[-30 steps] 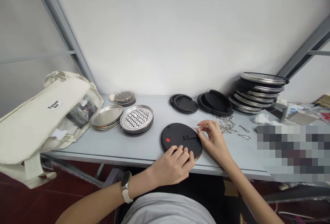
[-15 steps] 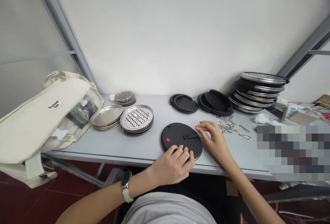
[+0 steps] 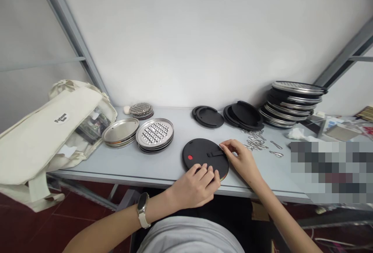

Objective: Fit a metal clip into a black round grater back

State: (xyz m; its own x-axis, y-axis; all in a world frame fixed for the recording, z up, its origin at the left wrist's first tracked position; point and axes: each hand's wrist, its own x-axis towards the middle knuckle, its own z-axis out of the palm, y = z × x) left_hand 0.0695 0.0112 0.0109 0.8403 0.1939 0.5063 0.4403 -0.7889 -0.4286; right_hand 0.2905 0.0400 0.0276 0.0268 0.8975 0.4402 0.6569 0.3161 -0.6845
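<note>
A round black disc with a red dot and a narrow slotted strip lies on the table in front of me. My left hand is curled over its near edge, fingertips on the top face. At the right rim, by the strip's outer end, my right hand is closed in a pinch with thumb and forefinger together; whatever sits between the fingertips is too small to make out. Several small metal clips lie loose just beyond the right hand.
To the left stand a stack of round metal graters, a stack of plain metal discs and a cream bag. Behind are black rings and black round trays. A tall stack of assembled discs rises at the back right.
My right hand's fingertips have shifted slightly left onto the disc's rim and drawn closer together. My left hand and the disc have stayed in place.
</note>
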